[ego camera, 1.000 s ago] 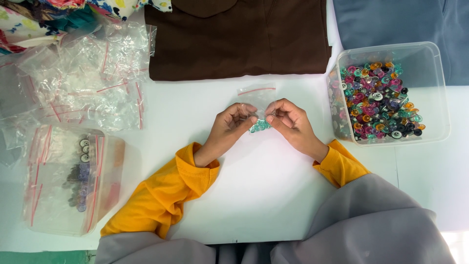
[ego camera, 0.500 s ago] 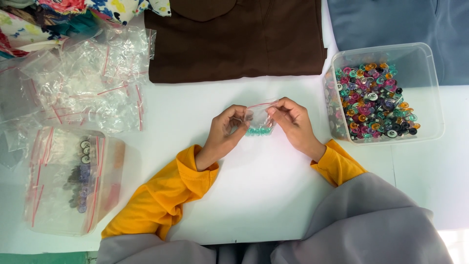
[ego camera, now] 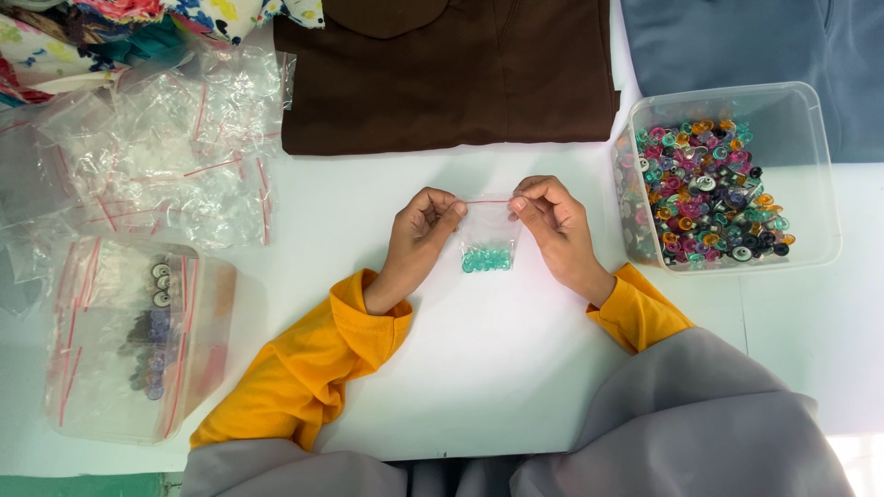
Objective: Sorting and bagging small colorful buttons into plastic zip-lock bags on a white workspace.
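Clear plastic zip bag point(ego camera: 488, 230) with teal buttons point(ego camera: 486, 260) at its bottom sits above the white surface point(ego camera: 497, 368). Left hand point(ego camera: 419, 230) and right hand point(ego camera: 552, 221) each pinch a top corner, grip clamped. Container of mixed buttons point(ego camera: 810, 138) stands just right.

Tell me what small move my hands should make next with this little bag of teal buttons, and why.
Probably pinch along the red zip strip to press it shut. The left hand and right hand hold the small clear bag by its top corners, stretched flat, and the teal buttons sit settled at its bottom, so nothing looks likely to spill.
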